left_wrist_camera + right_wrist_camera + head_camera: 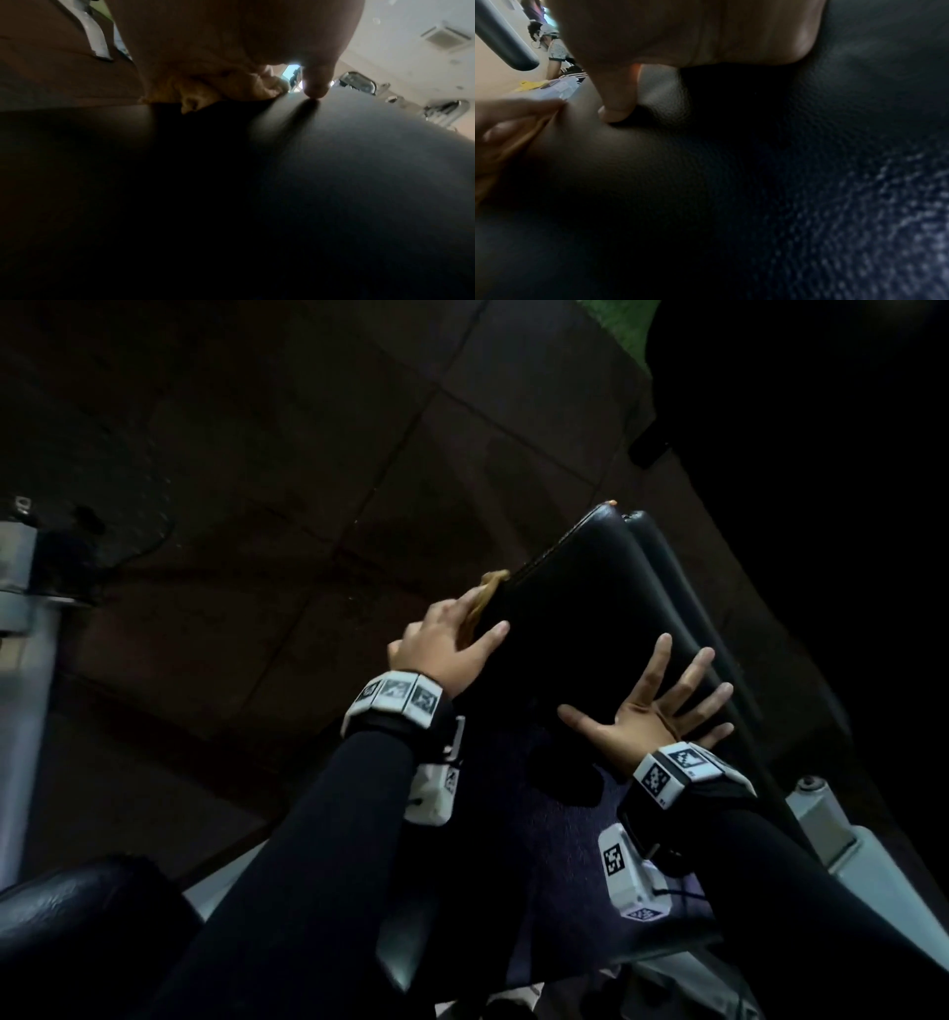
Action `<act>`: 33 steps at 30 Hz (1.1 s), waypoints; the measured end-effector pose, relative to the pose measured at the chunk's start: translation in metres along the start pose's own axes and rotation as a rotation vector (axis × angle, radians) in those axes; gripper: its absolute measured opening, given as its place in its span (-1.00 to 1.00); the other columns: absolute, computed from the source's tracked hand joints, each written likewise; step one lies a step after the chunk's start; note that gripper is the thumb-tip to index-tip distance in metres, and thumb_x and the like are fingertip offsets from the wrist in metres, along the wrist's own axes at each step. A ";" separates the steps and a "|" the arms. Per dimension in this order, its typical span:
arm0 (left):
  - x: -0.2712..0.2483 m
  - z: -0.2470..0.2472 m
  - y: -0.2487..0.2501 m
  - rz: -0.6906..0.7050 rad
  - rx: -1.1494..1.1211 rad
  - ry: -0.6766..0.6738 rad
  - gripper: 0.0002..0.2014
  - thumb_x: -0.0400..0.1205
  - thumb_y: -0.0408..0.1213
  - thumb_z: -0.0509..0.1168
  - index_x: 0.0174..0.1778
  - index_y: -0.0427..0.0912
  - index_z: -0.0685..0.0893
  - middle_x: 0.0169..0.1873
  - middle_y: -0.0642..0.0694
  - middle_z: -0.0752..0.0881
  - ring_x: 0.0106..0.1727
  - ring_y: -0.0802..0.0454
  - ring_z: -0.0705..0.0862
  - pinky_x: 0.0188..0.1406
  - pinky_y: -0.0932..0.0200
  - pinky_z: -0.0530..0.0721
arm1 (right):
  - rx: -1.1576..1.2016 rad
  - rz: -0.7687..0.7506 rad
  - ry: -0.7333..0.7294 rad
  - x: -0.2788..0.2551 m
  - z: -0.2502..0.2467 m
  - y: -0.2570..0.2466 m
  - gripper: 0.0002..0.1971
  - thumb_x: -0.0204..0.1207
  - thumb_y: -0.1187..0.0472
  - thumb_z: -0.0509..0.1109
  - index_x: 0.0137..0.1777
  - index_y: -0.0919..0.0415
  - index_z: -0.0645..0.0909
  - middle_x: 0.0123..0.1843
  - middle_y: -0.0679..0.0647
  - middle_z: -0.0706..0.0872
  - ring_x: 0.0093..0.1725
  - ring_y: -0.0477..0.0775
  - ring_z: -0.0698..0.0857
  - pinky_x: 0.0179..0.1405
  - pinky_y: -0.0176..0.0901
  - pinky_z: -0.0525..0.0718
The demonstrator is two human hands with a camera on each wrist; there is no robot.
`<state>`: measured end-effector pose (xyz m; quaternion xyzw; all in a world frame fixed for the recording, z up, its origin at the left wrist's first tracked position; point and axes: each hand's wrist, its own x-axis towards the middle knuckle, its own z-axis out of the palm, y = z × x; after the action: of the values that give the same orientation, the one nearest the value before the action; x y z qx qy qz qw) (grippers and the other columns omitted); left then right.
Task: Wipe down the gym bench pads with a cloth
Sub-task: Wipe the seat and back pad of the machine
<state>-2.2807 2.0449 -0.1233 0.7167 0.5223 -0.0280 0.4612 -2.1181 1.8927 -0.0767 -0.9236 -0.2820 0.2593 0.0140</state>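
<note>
Floor (257,454): dark square tiles lie under and around the bench.
Bench pad (575,618): the black padded cushion is in the middle of the head view, tilted. Its long axis runs from the person up and away, and the narrow far end points to the upper right.
Second pad (683,608): it lies just beside the first one, on the right, along the same direction.
Frame (832,834): grey metal parts show at the lower right.
Left hand (447,642): it is on the left edge of the pad, fingers curled over the cloth and pressing it on the side, thumb stretched onto the top face.
Right hand (647,711): fingers straight and spread, palm flat on the pad face — it grasps nothing, it only steadies.
Cloth (218,89): yellow-brown and bunched under the left fingers at the pad edge.
Risk: the cloth is bunched at the very edge, so I think it can slip off and fall to the floor — the cause would be a stroke with too little pressure. The top face may also stay unwiped if the hand follows only the side.
</note>
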 end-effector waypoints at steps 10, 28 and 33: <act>0.014 0.008 0.027 -0.010 0.004 0.038 -0.34 0.46 0.52 -0.07 0.51 0.47 0.18 0.52 0.21 0.33 0.47 -0.06 0.36 0.40 -0.16 0.17 | 0.027 -0.006 -0.099 -0.005 -0.005 -0.003 0.24 0.03 -0.62 0.30 0.30 -0.39 -0.69 0.61 0.16 -0.43 0.55 0.35 -0.28 0.44 0.29 -0.36; -0.042 0.025 -0.058 -0.211 0.141 0.243 -0.41 0.57 0.40 -0.15 0.51 0.34 0.30 0.54 0.11 0.36 0.53 -0.07 0.29 0.51 -0.24 0.05 | -0.112 -0.016 -0.087 -0.016 -0.019 -0.015 0.32 0.06 -0.61 0.28 0.46 -0.18 -0.66 0.52 0.19 -0.67 0.49 0.52 -0.53 0.38 0.58 -0.35; -0.042 0.026 -0.062 -0.163 0.075 0.302 -0.56 0.64 0.29 -0.12 0.44 0.43 0.35 0.44 0.13 0.46 0.47 -0.02 0.37 0.46 -0.19 0.13 | -0.115 -0.024 -0.072 -0.018 -0.019 -0.014 0.31 0.06 -0.62 0.27 0.47 -0.17 -0.64 0.54 0.21 -0.64 0.50 0.54 -0.50 0.37 0.58 -0.33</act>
<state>-2.3362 1.9978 -0.1556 0.6847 0.6407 0.0235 0.3466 -2.1291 1.8968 -0.0496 -0.9095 -0.3078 0.2757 -0.0459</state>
